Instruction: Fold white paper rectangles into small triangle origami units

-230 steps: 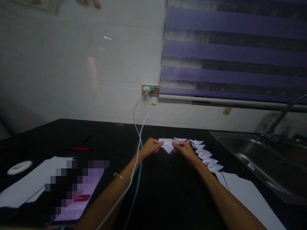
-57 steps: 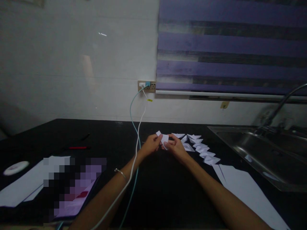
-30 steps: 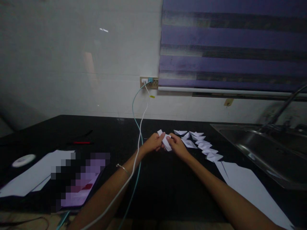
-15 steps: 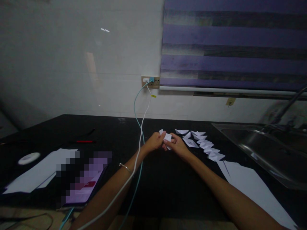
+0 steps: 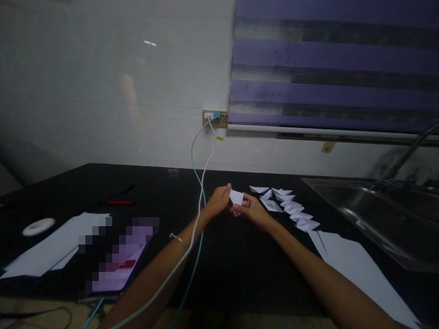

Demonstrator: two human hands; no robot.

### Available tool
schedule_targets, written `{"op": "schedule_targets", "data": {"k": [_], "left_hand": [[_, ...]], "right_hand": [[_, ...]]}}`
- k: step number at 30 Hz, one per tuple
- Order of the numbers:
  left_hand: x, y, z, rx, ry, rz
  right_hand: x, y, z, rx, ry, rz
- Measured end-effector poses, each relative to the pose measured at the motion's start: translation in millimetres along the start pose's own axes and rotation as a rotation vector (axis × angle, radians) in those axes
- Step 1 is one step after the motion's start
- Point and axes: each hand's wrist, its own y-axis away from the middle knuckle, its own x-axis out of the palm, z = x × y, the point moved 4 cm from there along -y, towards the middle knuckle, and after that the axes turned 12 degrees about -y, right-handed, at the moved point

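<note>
While hands point(image 5: 219, 201) point(image 5: 253, 210) curl half-closed, they hold folded paper point(image 5: 236, 197).

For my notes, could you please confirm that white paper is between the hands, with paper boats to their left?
The side is wrong: in the head view, the paper boats lie to the right of the left hand and right hand.

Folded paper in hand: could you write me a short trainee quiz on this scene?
1. True or false: no hand holds the small folded white paper.
2. Which lies between the right hand and the shiny steel sink: A) round white disc; B) boat-shaped folded white papers; C) lilac screen?
3. Fill in: the thin white cable and ____ one reach the beige wall socket.

Key: 1. False, the right hand holds it; 2. B; 3. teal.
</note>
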Motion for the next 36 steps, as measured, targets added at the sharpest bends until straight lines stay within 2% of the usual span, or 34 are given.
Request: {"op": "schedule_targets", "data": {"k": [5,8,12,15,17,23,26,31,34,36], "left_hand": [[-3.9,-0.8,2.0,-0.044,0.043,-0.067],[-3.5,-2.1,2.5,-0.065,0.126,-0.049],[2.0,-1.7,2.3,-0.105,0.222,0.076],[7.9,2.4,-1.4,-0.042,0.134,0.244],[9.5,5.5,-3.9,0.010,0.060,0.300],[4.4,4.0,-4.7,0.014,0.026,0.203],[4.7,0.8,-2.4,-0.016,0.099,0.175],[7.8,-2.5,-2.1,-0.078,0.322,0.134],[14.3,-1.6,-3.6,-0.129,0.429,0.205],[18.4,-0.5,-3.8,-0.148,0.465,0.257]], "right_hand": [[-4.0,-0.1,-5.2,0.111,0.029,-0.028],[-3.5,1.9,-2.7,0.131,0.055,-0.050],[-2.6,3.8,3.2,0.110,0.068,-0.096],[-4.5,3.2,3.6,0.096,0.045,-0.143],[-6.5,2.0,1.4,0.101,0.006,-0.164],[-9.7,-0.3,-0.4,0.084,-0.056,-0.136],[-10.9,-0.1,3.2,0.042,-0.006,-0.148],[-17.8,-1.3,4.5,-0.054,0.129,-0.254],[-19.2,0.0,5.4,-0.136,0.331,-0.305],[-16.0,2.1,8.0,-0.183,0.448,-0.279]]}}
